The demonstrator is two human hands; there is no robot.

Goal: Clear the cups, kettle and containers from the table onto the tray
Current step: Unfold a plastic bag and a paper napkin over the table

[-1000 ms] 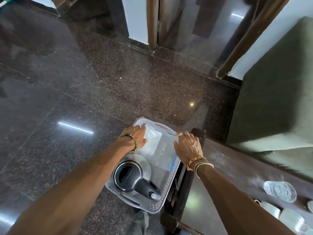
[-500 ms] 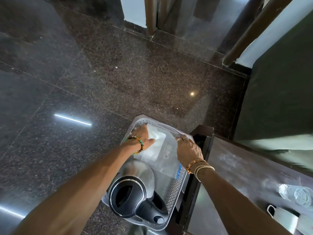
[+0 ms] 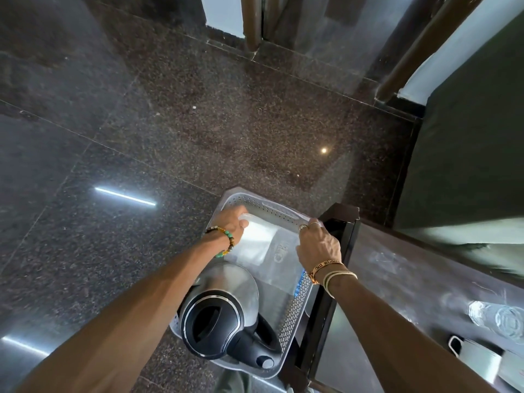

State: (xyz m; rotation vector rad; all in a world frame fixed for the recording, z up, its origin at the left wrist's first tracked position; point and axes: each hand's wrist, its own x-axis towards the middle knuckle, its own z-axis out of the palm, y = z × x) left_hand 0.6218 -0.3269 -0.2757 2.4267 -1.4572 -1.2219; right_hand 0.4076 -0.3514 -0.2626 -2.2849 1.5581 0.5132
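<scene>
A grey perforated tray (image 3: 295, 313) sits low beside the dark table (image 3: 397, 279). A steel kettle (image 3: 226, 290) with a black lid and handle stands at its near end. A clear plastic pouch (image 3: 273, 251) with a white packet inside lies across the far end. My left hand (image 3: 231, 222) curls its fingers over the pouch's far left corner. At the tray's far right rim, my right hand (image 3: 317, 245) grips the pouch's right edge. On the table at the right lie a clear glass (image 3: 499, 321) and a white cup (image 3: 476, 355).
Dark polished stone floor (image 3: 198, 123) spreads to the left and ahead. A green upholstered seat (image 3: 467, 151) stands behind the table at the right. Brown door frames (image 3: 252, 21) and a white wall run along the top.
Both hands have slid toward the tray's far end with the pouch; my right hand went from the pouch's middle to its far right corner. The kettle stays in the tray.
</scene>
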